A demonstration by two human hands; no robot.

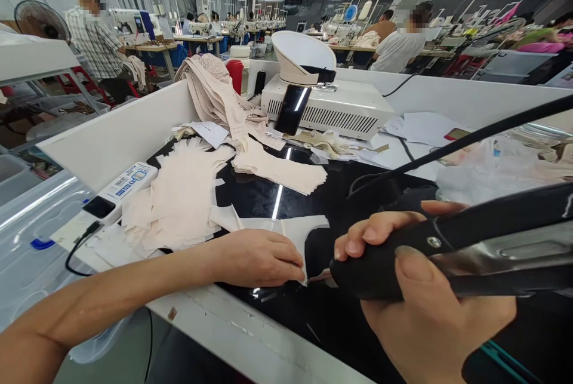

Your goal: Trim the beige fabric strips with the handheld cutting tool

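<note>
My left hand (264, 258) lies low on the black glossy tabletop, fingers bent and pressed together on the edge of a pale fabric piece (308, 226). My right hand (430, 300) is wrapped round a thick black hand-held tool (376, 264) with a metal plate on its side. A narrow metallic tip of this tool reaches the fabric edge close to my left fingertips; whether it touches the fabric I cannot tell. Left of my hand spreads a loose pile of beige fabric pieces (179, 193). Behind it lies a neater stack of cut beige pieces (282, 169).
A white vented box (331, 106) at the back carries a white visor (299, 58), with a phone (293, 109) leaning on it. A black cable (483, 133) crosses the right side. A white power bank (129, 184) sits left. Co-workers are at machines beyond the low walls.
</note>
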